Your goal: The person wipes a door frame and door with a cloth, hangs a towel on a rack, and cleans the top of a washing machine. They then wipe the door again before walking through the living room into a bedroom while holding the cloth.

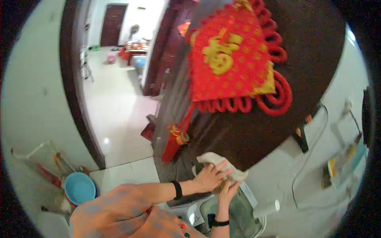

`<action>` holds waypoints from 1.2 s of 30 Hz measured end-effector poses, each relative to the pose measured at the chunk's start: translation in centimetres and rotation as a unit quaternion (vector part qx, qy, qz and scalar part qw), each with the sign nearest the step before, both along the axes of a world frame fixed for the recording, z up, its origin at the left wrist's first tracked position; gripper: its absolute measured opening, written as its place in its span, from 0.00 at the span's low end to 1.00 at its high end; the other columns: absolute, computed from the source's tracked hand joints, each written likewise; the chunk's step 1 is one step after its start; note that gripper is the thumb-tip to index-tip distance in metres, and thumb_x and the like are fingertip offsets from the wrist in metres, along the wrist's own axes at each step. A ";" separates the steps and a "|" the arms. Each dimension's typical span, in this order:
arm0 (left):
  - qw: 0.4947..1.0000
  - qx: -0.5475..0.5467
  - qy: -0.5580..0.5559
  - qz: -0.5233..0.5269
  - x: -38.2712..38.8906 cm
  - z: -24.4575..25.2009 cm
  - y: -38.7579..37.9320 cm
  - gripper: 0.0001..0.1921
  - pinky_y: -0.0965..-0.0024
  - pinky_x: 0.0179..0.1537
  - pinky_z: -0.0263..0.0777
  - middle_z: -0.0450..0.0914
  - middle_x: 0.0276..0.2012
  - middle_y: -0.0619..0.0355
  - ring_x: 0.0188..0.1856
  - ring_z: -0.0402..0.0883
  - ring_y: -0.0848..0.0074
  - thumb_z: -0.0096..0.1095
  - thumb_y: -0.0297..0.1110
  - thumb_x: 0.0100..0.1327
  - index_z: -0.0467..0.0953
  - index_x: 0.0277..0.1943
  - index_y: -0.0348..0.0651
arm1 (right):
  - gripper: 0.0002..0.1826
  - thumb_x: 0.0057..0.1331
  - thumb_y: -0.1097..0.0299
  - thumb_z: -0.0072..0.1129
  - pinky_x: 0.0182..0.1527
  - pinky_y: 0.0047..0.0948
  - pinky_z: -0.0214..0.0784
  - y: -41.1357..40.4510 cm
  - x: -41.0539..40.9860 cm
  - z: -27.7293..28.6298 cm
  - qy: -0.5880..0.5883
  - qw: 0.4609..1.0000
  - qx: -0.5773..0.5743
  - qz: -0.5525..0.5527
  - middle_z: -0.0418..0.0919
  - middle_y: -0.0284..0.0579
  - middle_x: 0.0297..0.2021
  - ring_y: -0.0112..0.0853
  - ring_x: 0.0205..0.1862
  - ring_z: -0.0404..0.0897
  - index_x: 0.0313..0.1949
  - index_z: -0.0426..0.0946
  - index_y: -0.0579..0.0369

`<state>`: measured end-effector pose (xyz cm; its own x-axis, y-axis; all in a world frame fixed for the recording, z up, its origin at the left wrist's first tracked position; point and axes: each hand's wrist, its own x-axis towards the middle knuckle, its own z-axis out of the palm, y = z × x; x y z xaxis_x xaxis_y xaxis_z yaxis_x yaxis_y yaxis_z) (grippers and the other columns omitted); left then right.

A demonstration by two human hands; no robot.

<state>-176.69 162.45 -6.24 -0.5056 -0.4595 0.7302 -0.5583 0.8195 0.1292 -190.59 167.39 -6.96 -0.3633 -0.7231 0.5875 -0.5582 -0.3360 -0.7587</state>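
Observation:
An off-white cloth item (218, 160) is held up in front of the dark door (235, 136); blur hides its exact kind. My left hand (209, 178) lies over its near side with the fingers bent onto it. Just to the right and a little lower, my right hand (229, 190) grips the lower edge, its fingertips close to the left hand. Each wrist wears a black band. Below my hands is a white appliance, likely a washing machine, with a greenish see-through lid (241, 208).
A red padded hanging ornament (226, 62) with a gold character and a red tassel (172, 147) hangs on the door. Blue basins (80, 189) stand at the left wall. Through the open doorway are a pale tiled floor (125, 113) and a tripod (86, 70). A cable (309, 163) runs along the right wall.

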 end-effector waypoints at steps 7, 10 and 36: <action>0.982 0.117 0.105 -0.108 3.0 -0.5 0.4 0.31 0.50 0.63 0.56 0.65 0.63 0.52 0.67 0.59 0.58 0.57 0.33 0.61 0.60 0.67 0.44 | 0.25 0.68 0.69 0.49 0.59 0.34 0.61 1.2 0.8 0.1 -0.093 0.991 0.088 0.041 0.68 0.53 0.58 0.39 0.57 0.68 0.62 0.60 0.65; 0.954 0.110 0.224 -0.165 2.1 3.3 0.9 0.26 0.50 0.62 0.57 0.67 0.62 0.49 0.64 0.64 0.55 0.56 0.33 0.63 0.65 0.65 0.45 | 0.25 0.67 0.70 0.51 0.58 0.35 0.62 1.7 2.4 5.6 -0.090 0.996 0.005 -0.007 0.69 0.52 0.57 0.38 0.55 0.70 0.62 0.61 0.66; 0.956 0.090 0.233 -0.156 0.8 6.1 1.9 0.31 0.47 0.62 0.58 0.57 0.69 0.47 0.68 0.60 0.52 0.54 0.26 0.61 0.58 0.69 0.47 | 0.23 0.66 0.71 0.52 0.55 0.34 0.65 1.6 1.6 7.8 -0.030 0.998 -0.044 -0.022 0.73 0.52 0.53 0.39 0.54 0.73 0.59 0.64 0.66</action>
